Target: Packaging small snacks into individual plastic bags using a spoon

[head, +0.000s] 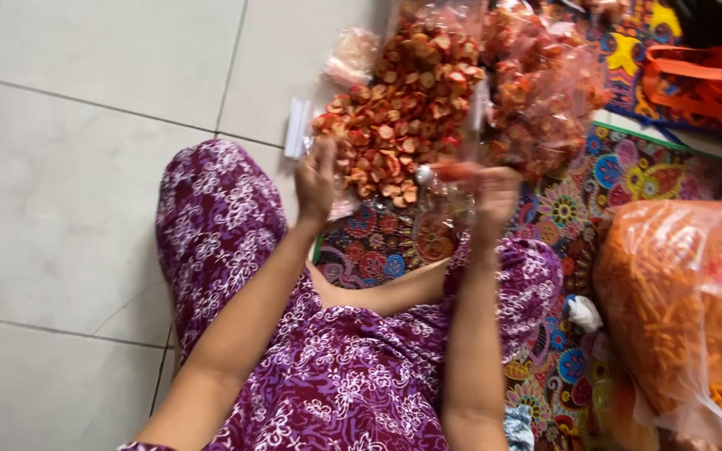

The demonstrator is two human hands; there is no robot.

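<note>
Over tiled floor (85,167), your 2 hands' fingers (495,188) pinch a small clear bag (440,213) between them, beside the red snack heap (403,117).

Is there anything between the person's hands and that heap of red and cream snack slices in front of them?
Nothing visible. The left hand is raised right at the edge of the heap of red and cream snack slices. The right hand pinches a small clear plastic bag just below the heap.
</note>
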